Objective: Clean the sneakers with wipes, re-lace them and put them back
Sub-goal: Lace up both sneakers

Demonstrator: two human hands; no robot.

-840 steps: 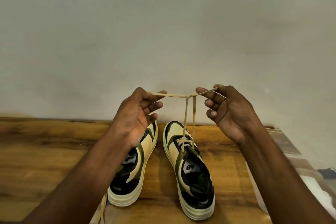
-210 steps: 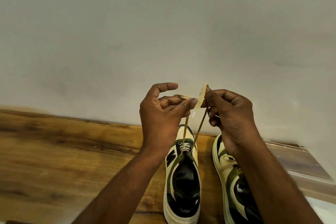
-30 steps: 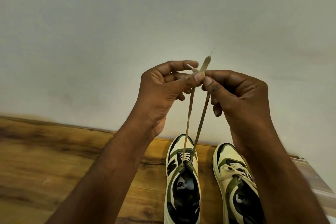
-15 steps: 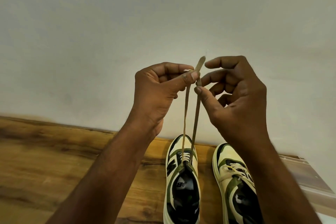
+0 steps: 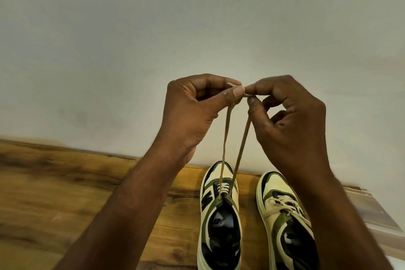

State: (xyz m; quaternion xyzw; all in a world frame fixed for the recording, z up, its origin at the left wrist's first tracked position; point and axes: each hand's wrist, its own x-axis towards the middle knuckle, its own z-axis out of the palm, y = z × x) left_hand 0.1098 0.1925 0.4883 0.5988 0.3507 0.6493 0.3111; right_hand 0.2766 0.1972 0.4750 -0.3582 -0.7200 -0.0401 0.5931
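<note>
Two cream, green and black sneakers stand side by side on the wooden table (image 5: 65, 193), toes toward the wall. From the left sneaker (image 5: 219, 221) two strands of beige lace (image 5: 224, 149) rise taut to my hands. My left hand (image 5: 197, 114) pinches one lace end between thumb and forefinger. My right hand (image 5: 287, 120) pinches the other end, fingertips touching those of the left hand. The right sneaker (image 5: 285, 221) shows its laces crossed and tied over the tongue; my right forearm covers part of it.
A plain pale wall (image 5: 197, 28) runs straight behind the table's back edge. A clear plastic lid or container (image 5: 372, 215) lies at the right, beside the right sneaker. Bare wood stretches to the left of the shoes.
Both hands have dropped lower. My right hand, which had loosened its fingers half a second ago, pinches the lace end again, and the two ends now meet at the fingertips.
</note>
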